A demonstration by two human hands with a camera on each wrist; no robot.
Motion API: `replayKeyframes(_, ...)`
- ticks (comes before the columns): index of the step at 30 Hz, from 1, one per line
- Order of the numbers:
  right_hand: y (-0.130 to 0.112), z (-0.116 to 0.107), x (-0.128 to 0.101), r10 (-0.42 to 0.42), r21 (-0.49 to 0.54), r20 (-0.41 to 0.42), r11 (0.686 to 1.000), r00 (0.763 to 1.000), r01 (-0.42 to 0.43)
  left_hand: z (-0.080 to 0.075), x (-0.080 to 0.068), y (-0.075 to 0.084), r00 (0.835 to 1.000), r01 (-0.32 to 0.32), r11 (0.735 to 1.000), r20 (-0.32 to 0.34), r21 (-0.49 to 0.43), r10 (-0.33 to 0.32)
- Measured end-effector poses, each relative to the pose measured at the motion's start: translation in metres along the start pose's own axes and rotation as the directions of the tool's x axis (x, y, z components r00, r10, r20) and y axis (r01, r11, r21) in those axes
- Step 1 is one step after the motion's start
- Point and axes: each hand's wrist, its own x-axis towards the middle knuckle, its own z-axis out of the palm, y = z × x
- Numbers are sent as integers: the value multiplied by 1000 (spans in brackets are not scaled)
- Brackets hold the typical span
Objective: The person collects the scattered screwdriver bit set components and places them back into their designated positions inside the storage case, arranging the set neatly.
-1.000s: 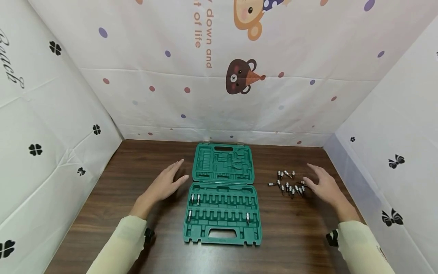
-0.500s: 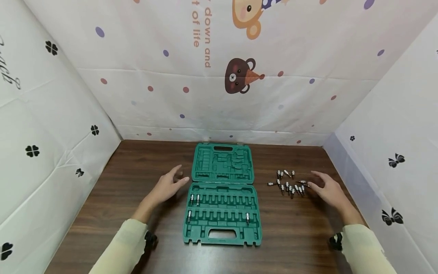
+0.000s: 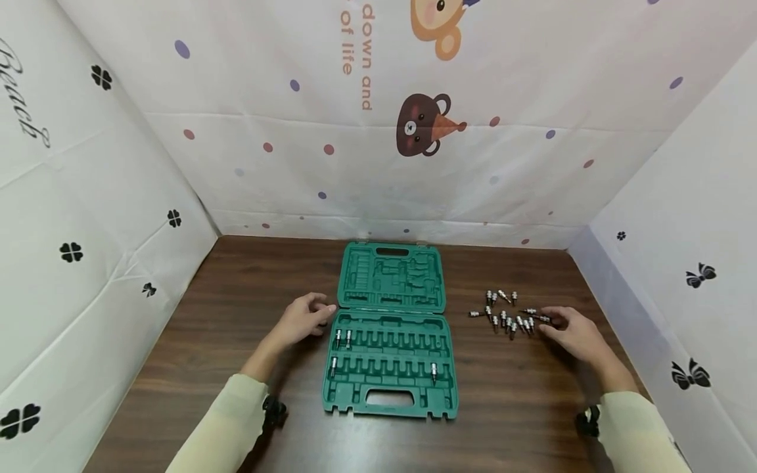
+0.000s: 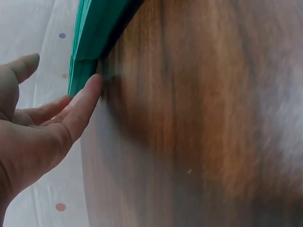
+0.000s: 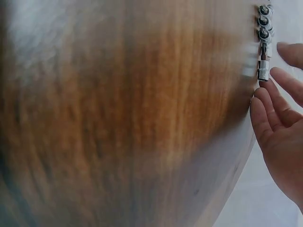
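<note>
At the left, the left hand point(image 3: 305, 317) is laid on the wooden table point(image 3: 236, 295) with its fingers loosely bent; nothing is held, and in the left wrist view one fingertip point(image 4: 94, 82) is seen touching the left edge of the green tool case point(image 3: 391, 328) near its hinge. The case is spread open flat at the middle of the table, the lid half farther from the person and the slotted tray half nearer. Two bit sockets point(image 3: 343, 338) are seated side by side at the left end of the upper row of slots, one at the left end of the lower row, and one toward its right end. To the right of the case, well apart from it, a cluster of loose bit sockets point(image 3: 507, 313) is scattered on the table. At the far right, the right hand point(image 3: 575, 335) is held relaxed and open, its fingertips point(image 5: 260, 94) just touching the nearest loose bit socket point(image 5: 263, 70); nothing is gripped.
</note>
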Motion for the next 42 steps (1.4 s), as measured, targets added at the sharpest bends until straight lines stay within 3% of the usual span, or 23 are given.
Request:
replayKeyframes(10, 3, 0, 1, -8, -14, -49, 1000, 999, 7, 10, 3, 0, 998, 63, 996, -15, -70, -64)
replayKeyframes(31, 5, 14, 5, -52, -36, -193, 998, 980, 46, 21, 6, -2, 997, 51, 995, -51, -86, -55)
replayKeyframes(42, 7, 15, 7, -33, -31, -195, 999, 980, 27, 20, 5, 0, 997, 54, 993, -41, -102, -59)
